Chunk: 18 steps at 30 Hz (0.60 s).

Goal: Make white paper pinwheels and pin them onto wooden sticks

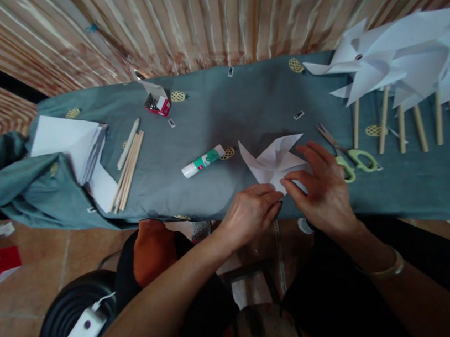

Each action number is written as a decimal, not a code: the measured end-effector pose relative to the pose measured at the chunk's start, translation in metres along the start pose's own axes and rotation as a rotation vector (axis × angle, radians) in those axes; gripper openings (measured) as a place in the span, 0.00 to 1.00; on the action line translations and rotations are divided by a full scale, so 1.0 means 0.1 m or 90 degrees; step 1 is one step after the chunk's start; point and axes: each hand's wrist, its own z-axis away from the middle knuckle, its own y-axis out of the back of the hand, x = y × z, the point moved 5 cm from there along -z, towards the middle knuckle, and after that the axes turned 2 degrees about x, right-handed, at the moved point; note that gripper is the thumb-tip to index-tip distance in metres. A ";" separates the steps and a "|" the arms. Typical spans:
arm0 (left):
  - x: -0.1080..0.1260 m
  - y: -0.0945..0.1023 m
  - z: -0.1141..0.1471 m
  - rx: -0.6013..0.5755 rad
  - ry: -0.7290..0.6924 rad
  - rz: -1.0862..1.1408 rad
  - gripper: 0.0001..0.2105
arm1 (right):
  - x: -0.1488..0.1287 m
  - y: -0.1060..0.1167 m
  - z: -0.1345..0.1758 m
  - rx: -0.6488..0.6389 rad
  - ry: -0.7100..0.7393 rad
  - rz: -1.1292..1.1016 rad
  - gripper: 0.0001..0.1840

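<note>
A white paper pinwheel shape (274,157), partly folded, lies on the grey-green cloth (240,99) near the table's front edge. My left hand (252,212) rests at its near corner with fingertips pinching the paper. My right hand (323,185) lies over its right side, fingers pressing and gripping the same corner. A glue stick (203,161) with a green label lies just left of the paper. Green-handled scissors (349,155) lie just right of my right hand.
Finished white pinwheels (406,62) on wooden sticks (383,121) fill the right end. A stack of white paper (68,143), loose sticks (128,168) and a small red box (158,105) lie to the left. A striped curtain hangs behind.
</note>
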 end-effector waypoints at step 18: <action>-0.02 0.00 -0.01 -0.002 0.010 0.013 0.11 | -0.04 -0.01 -0.01 0.019 0.033 0.034 0.07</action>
